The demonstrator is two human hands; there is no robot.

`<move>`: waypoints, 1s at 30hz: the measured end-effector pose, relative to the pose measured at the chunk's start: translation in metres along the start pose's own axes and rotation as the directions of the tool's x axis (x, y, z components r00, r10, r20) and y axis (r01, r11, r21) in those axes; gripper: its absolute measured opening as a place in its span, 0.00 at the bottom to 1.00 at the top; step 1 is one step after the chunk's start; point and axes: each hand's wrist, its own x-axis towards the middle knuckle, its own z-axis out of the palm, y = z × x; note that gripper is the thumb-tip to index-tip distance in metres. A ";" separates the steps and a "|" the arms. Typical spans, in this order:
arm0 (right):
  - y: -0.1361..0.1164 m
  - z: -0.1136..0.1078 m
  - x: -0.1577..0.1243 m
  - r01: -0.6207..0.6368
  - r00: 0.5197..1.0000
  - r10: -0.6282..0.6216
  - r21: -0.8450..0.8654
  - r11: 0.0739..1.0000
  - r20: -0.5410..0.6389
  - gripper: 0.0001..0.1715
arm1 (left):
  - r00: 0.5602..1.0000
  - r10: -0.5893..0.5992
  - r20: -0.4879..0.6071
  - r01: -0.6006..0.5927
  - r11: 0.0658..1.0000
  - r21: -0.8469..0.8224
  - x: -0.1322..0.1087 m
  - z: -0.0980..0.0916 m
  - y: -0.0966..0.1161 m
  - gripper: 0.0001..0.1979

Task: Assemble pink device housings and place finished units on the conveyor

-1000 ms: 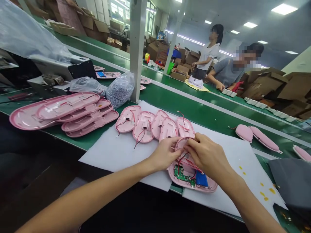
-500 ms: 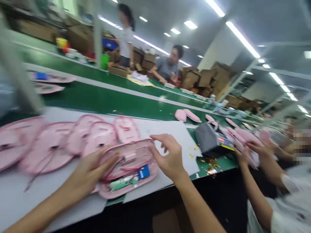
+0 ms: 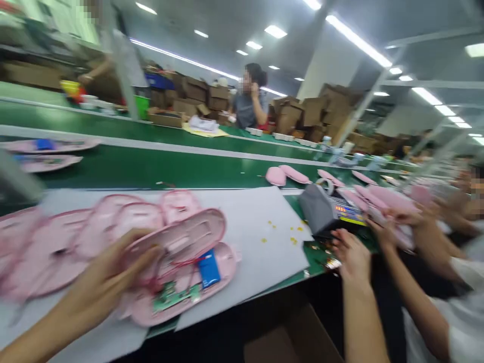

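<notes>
My left hand (image 3: 102,277) grips the upper half of a pink plastic casing (image 3: 196,227), thumb on its inner face. That half is tilted above the lower shell (image 3: 229,257), joined by thin red wires. Inside the lower shell lie a green circuit board (image 3: 170,297) and a blue rectangular part (image 3: 209,269). My right hand (image 3: 353,257) is away to the right, just in front of a grey tape dispenser (image 3: 317,209) with a lit display. Its fingers are bent together at the tips; anything between them is too blurred to name.
Several pink shells (image 3: 53,252) lie on white sheets (image 3: 253,212) at left. Small yellow bits (image 3: 293,240) dot the sheet. Scraps (image 3: 327,254) lie below the dispenser. A co-worker's hands (image 3: 389,232) are close at right. A cardboard box (image 3: 291,333) stands below the table edge.
My right hand has left the casing and moved right to the dispenser. The casing halves stand wider apart in my left hand, showing more inside. The view has shifted.
</notes>
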 end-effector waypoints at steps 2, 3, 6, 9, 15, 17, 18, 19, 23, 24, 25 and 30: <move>-0.002 0.019 -0.044 0.170 0.980 -0.167 -0.022 0.985 0.107 0.13 | 0.999 0.015 0.036 -0.012 0.995 -0.103 -0.002 0.003 0.015 0.19; -0.003 0.034 -0.070 0.317 0.922 -0.300 -0.034 0.948 0.243 0.11 | 0.999 0.017 0.028 -0.014 0.992 -0.125 -0.001 0.006 0.017 0.19; -0.007 0.095 -0.154 0.712 0.359 -0.448 0.070 0.699 0.819 0.08 | 1.000 -0.005 -0.027 0.000 0.982 -0.188 -0.001 0.014 0.013 0.20; 0.001 0.156 -0.210 0.862 -0.241 -0.440 0.398 0.312 0.865 0.11 | 0.999 -0.014 -0.050 -0.002 0.955 -0.296 -0.006 0.019 0.005 0.21; 0.024 0.178 -0.216 0.877 -0.444 -0.297 0.478 0.048 0.845 0.10 | 0.977 -0.146 -0.152 0.045 0.848 -0.528 -0.012 0.021 -0.001 0.20; 0.022 0.172 -0.215 0.886 -0.396 -0.282 0.444 0.132 0.874 0.10 | 0.984 -0.100 -0.150 -0.001 0.831 -0.557 -0.013 0.020 0.000 0.18; 0.021 0.170 -0.217 0.887 -0.374 -0.268 0.427 0.177 0.888 0.10 | 0.985 -0.080 -0.150 -0.019 0.824 -0.566 -0.014 0.020 0.001 0.17; 0.020 0.168 -0.219 0.885 -0.354 -0.257 0.411 0.218 0.899 0.11 | 0.986 -0.067 -0.154 -0.035 0.817 -0.575 -0.015 0.020 0.002 0.17; 0.019 0.172 -0.229 0.874 -0.290 -0.318 0.385 0.297 0.903 0.10 | 0.985 -0.037 -0.167 -0.075 0.786 -0.613 -0.018 0.023 0.005 0.16; 0.020 0.173 -0.230 0.880 -0.294 -0.331 0.389 0.273 0.897 0.10 | 0.987 -0.044 -0.158 -0.065 0.782 -0.620 -0.018 0.024 0.005 0.16; 0.020 0.174 -0.230 0.890 -0.301 -0.333 0.389 0.238 0.893 0.10 | 0.987 -0.060 -0.147 -0.047 0.778 -0.626 -0.019 0.025 0.005 0.17; 0.021 0.172 -0.227 0.920 -0.207 -0.235 0.270 0.283 0.950 0.13 | 0.980 -0.103 -0.172 -0.038 0.748 -0.663 -0.017 0.030 0.004 0.18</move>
